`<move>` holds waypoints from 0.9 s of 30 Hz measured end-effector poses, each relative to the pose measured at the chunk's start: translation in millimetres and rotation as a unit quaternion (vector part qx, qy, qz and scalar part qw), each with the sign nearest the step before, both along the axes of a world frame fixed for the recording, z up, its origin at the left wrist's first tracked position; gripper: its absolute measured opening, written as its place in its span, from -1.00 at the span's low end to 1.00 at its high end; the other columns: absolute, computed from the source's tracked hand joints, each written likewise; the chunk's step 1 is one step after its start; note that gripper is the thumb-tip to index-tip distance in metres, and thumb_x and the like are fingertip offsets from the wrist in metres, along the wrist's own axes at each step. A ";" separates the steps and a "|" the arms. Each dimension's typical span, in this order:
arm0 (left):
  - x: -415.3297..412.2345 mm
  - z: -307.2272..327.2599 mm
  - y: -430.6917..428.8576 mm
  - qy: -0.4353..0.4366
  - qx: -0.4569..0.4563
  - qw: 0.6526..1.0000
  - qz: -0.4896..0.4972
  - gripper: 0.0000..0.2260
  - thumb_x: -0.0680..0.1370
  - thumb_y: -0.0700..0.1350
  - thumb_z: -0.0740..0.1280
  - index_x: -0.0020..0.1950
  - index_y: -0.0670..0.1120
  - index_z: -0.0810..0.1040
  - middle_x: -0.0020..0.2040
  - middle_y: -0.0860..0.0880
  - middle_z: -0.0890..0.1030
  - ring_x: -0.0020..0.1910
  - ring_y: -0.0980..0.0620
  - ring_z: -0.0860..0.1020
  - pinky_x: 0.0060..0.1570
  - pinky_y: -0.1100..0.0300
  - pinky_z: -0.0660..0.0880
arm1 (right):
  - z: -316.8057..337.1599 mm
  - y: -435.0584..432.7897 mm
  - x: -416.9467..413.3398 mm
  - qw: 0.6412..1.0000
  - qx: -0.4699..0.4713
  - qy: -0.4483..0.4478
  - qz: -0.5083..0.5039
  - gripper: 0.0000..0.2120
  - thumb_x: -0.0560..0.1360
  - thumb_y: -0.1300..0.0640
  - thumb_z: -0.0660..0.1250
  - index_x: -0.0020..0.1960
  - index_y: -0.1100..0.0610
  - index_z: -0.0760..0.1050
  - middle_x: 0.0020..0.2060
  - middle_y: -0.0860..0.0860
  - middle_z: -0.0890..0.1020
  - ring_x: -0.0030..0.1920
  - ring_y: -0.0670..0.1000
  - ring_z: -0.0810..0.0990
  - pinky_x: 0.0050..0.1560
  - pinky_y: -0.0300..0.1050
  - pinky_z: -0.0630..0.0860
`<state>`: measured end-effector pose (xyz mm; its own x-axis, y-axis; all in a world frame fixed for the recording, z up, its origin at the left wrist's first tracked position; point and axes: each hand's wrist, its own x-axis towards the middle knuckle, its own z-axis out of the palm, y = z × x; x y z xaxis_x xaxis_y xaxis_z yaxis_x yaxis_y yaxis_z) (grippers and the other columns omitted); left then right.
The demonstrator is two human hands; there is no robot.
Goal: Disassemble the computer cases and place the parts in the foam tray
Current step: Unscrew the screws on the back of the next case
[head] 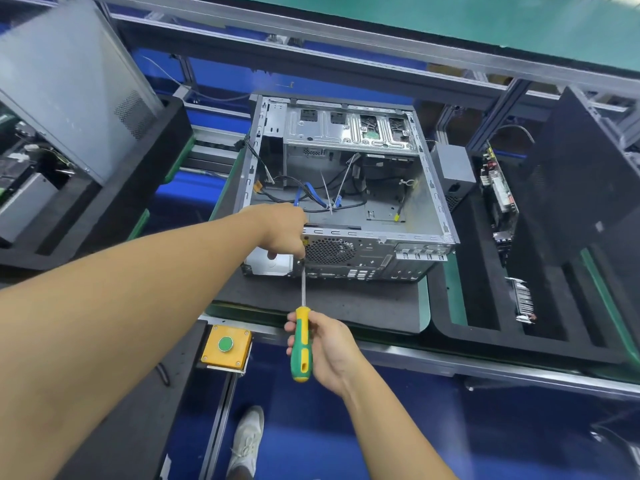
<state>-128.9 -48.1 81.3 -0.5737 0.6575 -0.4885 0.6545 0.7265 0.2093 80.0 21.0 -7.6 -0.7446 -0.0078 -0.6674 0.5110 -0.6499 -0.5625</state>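
A person is holding a screwdriver (301, 344) to a computer case (349, 188).
The right hand (327, 349) is gripping the handle; the left hand (284, 233), just ahead, is clutching the case's rear edge.

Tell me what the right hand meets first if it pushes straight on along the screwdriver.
Likely the computer case's rear panel, just below the left hand; the screwdriver tip seems to touch it.

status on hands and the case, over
Right hand grips screwdriver handle. Left hand fingers curled at its tip on back of case, hold unclear. Case open, cables inside. Nothing blocking.
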 end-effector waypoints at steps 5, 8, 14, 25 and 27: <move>0.3 1.5 -0.5 0.008 -0.003 1.000 -0.003 -0.77 0.46 0.03 0.36 -0.25 -0.11 0.47 -0.50 0.03 0.62 -0.31 0.07 0.61 -0.21 0.07 0.57 | -5.0 -0.5 0.5 0.998 0.057 0.007 -0.029 -0.86 0.57 0.22 0.40 0.04 0.20 0.43 -0.17 0.13 0.51 -0.34 0.06 0.56 -0.25 -0.02 0.61; 0.4 1.6 0.5 0.011 -0.003 1.000 -0.008 -0.78 0.46 0.03 0.36 -0.22 -0.10 0.46 -0.49 0.03 0.63 -0.30 0.06 0.61 -0.17 0.05 0.58 | -1.6 2.0 -1.0 0.999 0.030 0.000 -0.019 -0.85 0.58 0.16 0.37 0.07 0.21 0.47 -0.15 0.14 0.53 -0.35 0.05 0.53 -0.32 -0.04 0.55; -0.4 1.1 0.2 0.011 -0.005 1.000 -0.010 -0.78 0.46 0.04 0.36 -0.18 -0.09 0.44 -0.49 0.03 0.63 -0.29 0.07 0.62 -0.17 0.04 0.59 | 0.9 0.6 -2.1 1.000 -0.007 0.010 0.002 -0.74 0.60 0.24 0.18 0.15 0.35 0.56 -0.17 0.18 0.64 -0.28 0.07 0.55 -0.19 -0.02 0.56; 0.4 0.6 0.5 0.008 -0.007 1.000 -0.004 -0.78 0.45 0.04 0.37 -0.17 -0.09 0.44 -0.49 0.04 0.63 -0.33 0.09 0.61 -0.27 0.13 0.51 | -6.5 -0.2 -2.4 0.999 0.009 0.001 -0.032 -0.81 0.62 0.11 0.31 0.11 0.24 0.50 -0.18 0.14 0.58 -0.34 0.04 0.54 -0.31 -0.05 0.55; 0.5 1.2 -0.2 0.004 -0.007 1.000 0.001 -0.78 0.45 0.03 0.37 -0.18 -0.09 0.44 -0.49 0.03 0.63 -0.34 0.09 0.60 -0.30 0.14 0.48 | -4.9 -0.1 -3.6 0.999 -0.025 -0.002 -0.025 -0.71 0.65 0.11 0.18 0.15 0.30 0.55 -0.16 0.17 0.64 -0.32 0.06 0.56 -0.26 -0.03 0.56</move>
<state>-128.5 -48.3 82.6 -0.5787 0.6499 -0.4926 0.6552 0.7302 0.1937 76.4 20.9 -12.4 -0.7419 -0.0040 -0.6705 0.4798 -0.7018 -0.5266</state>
